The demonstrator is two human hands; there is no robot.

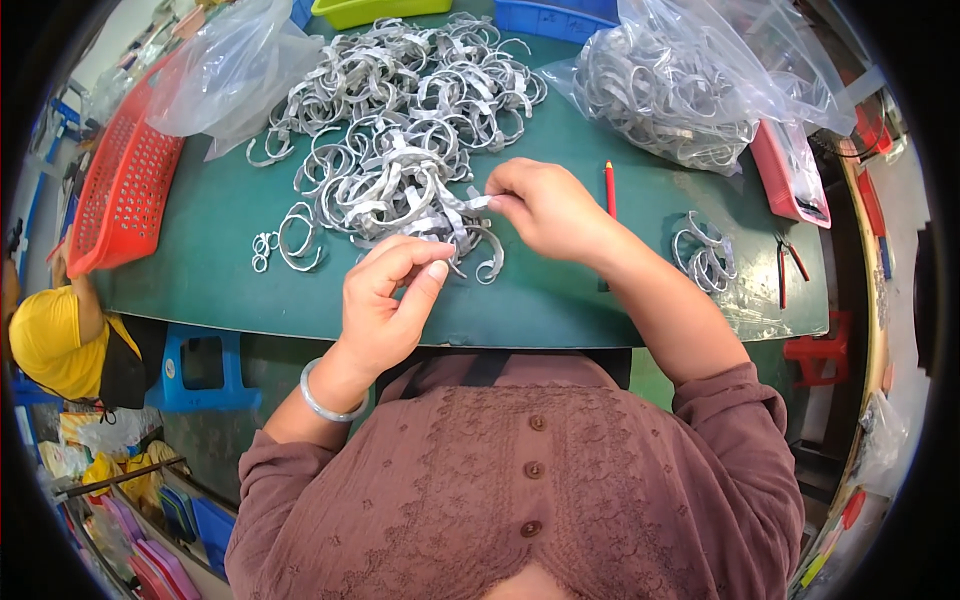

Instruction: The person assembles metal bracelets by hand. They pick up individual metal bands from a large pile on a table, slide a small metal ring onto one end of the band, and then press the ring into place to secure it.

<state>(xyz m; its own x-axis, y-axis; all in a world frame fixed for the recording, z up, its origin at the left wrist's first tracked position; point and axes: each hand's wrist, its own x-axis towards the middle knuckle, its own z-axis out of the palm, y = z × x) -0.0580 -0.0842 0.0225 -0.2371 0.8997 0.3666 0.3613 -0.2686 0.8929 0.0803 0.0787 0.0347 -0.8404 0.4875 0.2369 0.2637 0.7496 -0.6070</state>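
A large heap of silver-grey curved bands (400, 110), like open bangles, covers the middle of the green table. At the heap's near right edge, my right hand (550, 212) pinches the end of one grey curved band (474, 203) between thumb and forefinger. Closer to me, my left hand (385, 305) has its thumb and forefinger brought together beside the heap; what lies between them, if anything, is too small to make out. Just beyond those fingertips lies a loose hooked grey band (490, 262). Left of my left hand are a grey ring-like band (299, 238) and several small rings (262, 250).
On the green table (580, 310) lie a red pencil (610, 190), a few grey bands (704, 255) and red-handled pliers (783, 270). A bulging clear bag (660, 100) and pink basket (785, 180) stand right, a red basket (120, 190) left. Another person's yellow sleeve (55, 335) shows at left.
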